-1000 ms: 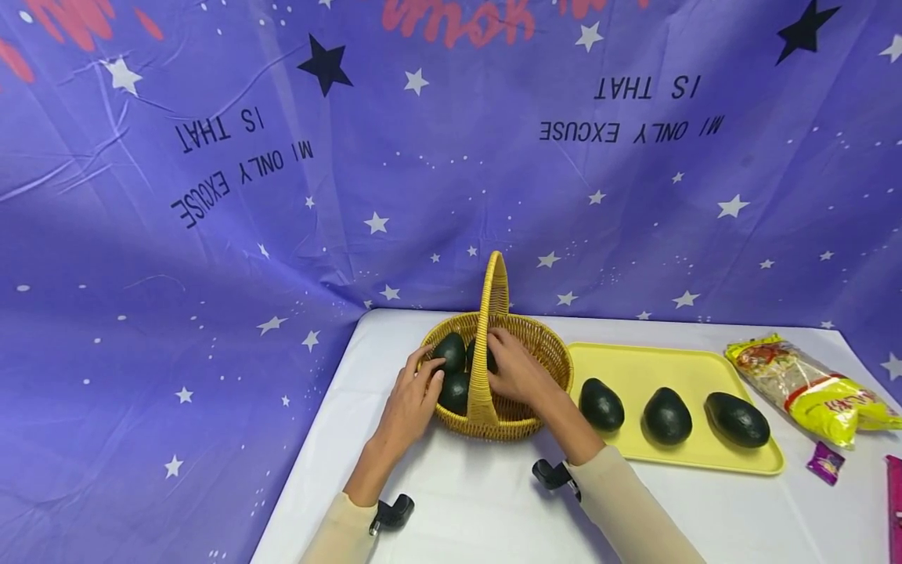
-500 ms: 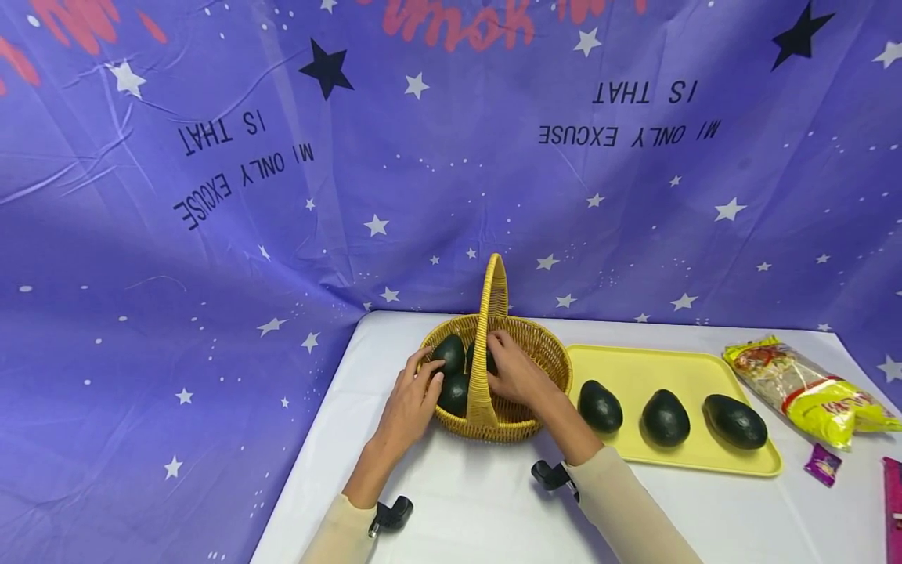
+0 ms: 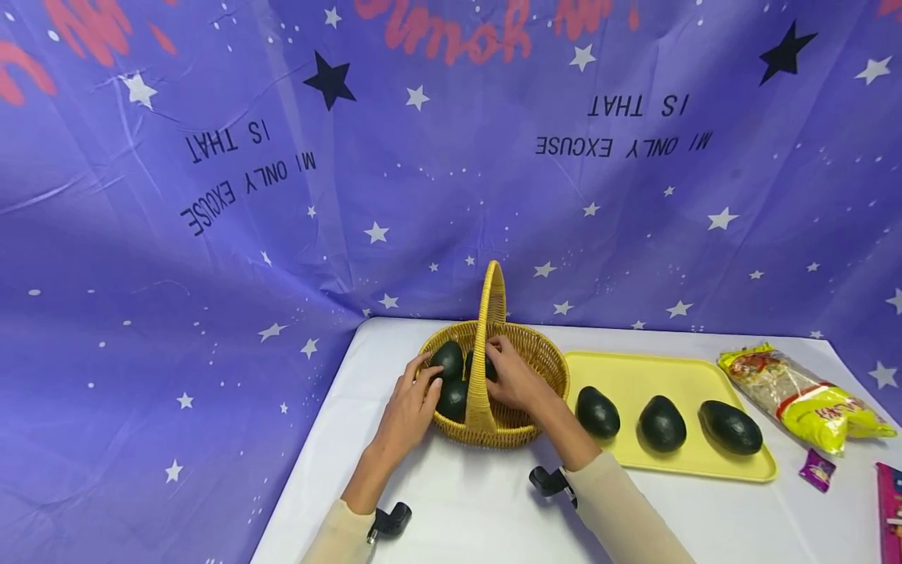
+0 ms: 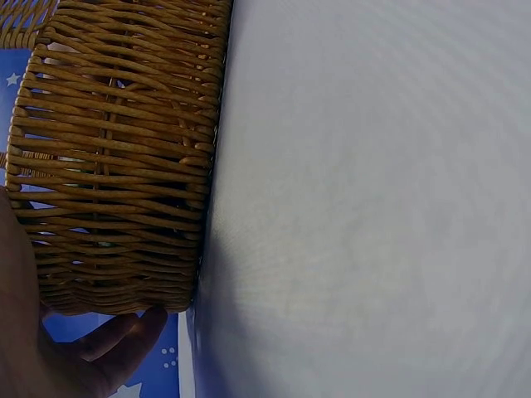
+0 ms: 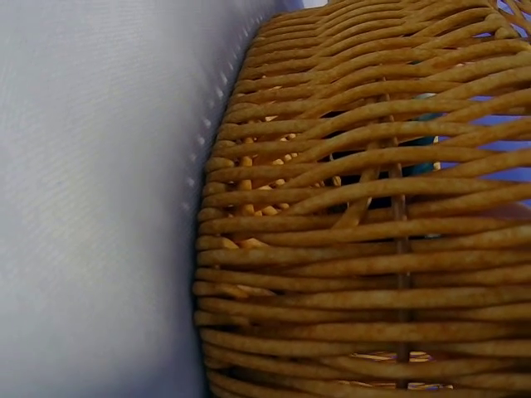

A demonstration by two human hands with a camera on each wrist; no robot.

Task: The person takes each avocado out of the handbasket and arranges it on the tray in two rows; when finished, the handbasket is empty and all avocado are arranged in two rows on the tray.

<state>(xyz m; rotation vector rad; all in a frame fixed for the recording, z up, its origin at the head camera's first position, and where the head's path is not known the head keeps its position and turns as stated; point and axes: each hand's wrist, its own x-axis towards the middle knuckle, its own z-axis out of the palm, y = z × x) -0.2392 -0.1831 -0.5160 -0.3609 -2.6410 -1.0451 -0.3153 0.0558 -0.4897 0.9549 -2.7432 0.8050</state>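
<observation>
A yellow wicker basket (image 3: 517, 439) with a tall handle stands on the table, with several dark green avocados in its left half. One avocado (image 3: 447, 361) lies at the back left and another (image 3: 452, 400) in front of it. My left hand (image 3: 407, 407) holds the basket's left wall: some fingers lie along the outside in the left wrist view, others reach over the rim beside the avocados. Inside the basket, my right hand (image 3: 517, 377) grips a third avocado (image 3: 490, 368), partly hidden by the handle and the hand. The right wrist view shows mostly basket weave (image 5: 357, 224).
Right of the basket lies a yellow tray (image 3: 641, 370) bearing three avocados (image 3: 662, 424). Farther right are a yellow-and-clear food bag (image 3: 803, 395), a small purple packet (image 3: 817, 470) and a pink package (image 3: 889, 509) cut by the frame. A purple star-patterned cloth (image 3: 423, 196) hangs behind.
The head view has tilted slightly, so everything sits a little lower in it. Both hands keep their places at the basket, and the avocados have not visibly moved.
</observation>
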